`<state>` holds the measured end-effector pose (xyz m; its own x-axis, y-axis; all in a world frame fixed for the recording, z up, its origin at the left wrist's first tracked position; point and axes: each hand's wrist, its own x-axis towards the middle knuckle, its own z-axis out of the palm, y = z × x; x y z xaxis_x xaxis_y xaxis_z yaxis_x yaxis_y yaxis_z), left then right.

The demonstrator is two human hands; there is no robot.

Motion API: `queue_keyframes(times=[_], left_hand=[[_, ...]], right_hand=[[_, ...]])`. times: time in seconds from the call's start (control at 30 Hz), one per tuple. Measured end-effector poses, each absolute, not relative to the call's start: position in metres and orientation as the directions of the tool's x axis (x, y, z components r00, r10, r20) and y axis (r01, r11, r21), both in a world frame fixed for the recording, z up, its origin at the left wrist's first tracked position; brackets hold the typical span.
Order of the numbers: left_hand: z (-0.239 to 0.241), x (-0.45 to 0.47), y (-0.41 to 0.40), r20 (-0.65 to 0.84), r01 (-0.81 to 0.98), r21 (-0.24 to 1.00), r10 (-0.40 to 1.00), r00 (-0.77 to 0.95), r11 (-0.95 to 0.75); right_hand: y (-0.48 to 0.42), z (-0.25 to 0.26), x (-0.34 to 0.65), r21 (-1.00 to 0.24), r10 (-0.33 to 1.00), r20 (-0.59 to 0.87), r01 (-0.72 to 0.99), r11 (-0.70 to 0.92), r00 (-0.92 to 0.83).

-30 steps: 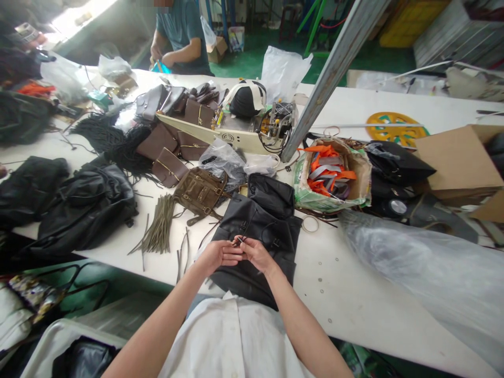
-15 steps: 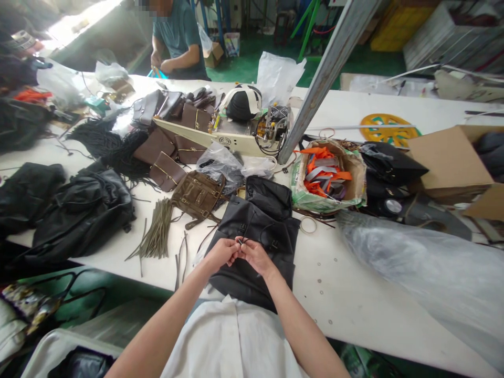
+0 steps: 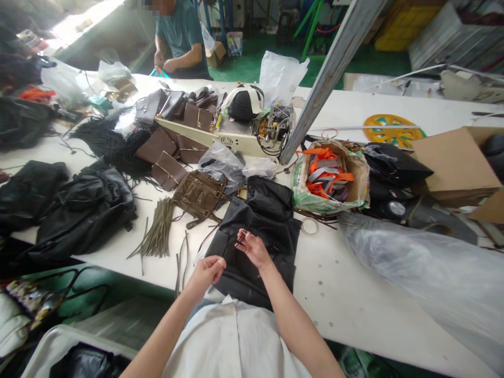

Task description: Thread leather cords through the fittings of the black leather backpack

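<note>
A black leather backpack [image 3: 271, 215] lies flat on the white table [image 3: 346, 294] right in front of me. My right hand [image 3: 254, 247] rests on its front and pinches a thin dark cord or strip between thumb and fingers. My left hand [image 3: 207, 270] is curled closed at the bag's near-left edge, just off the cord; what it holds, if anything, is hidden. Loose olive leather strips [image 3: 159, 231] lie to the left of the bag.
Brown bags [image 3: 199, 191] and black bags [image 3: 84, 207] crowd the left side. A cream machine [image 3: 232, 137] and a slanted metal post [image 3: 326, 79] stand behind. A sack of orange straps [image 3: 328, 176], clear plastic sheeting [image 3: 425, 273] and cardboard [image 3: 457, 160] sit right. Another person [image 3: 179, 37] works at the far end.
My hands were together on the cord above the bag. My left hand has pulled back toward me and to the left; my right hand stays on the bag with the cord.
</note>
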<state>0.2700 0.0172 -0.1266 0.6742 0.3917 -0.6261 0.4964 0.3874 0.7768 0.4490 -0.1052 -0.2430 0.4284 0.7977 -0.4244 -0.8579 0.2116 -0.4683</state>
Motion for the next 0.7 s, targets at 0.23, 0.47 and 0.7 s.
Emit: queue_keyframes(times=[0.23,0.47,0.7], left_hand=[[-0.112,0.227,0.004,-0.672,0.466,0.73,0.402,0.622,0.5],[-0.093,0.205,-0.02,-0.658,0.519,0.752,0.417,0.627,0.407],[-0.096,0.171,-0.023,-0.668,0.597,0.74,0.443,0.598,0.31]], right_hand=[[-0.114,-0.256,0.472,-0.495,0.769,-0.445,-0.842,0.217,0.46],[-0.107,-0.25,0.48,-0.511,0.803,-0.387,-0.831,0.222,0.453],[-0.128,-0.246,0.512,-0.568,0.911,-0.327,-0.822,0.024,0.252]])
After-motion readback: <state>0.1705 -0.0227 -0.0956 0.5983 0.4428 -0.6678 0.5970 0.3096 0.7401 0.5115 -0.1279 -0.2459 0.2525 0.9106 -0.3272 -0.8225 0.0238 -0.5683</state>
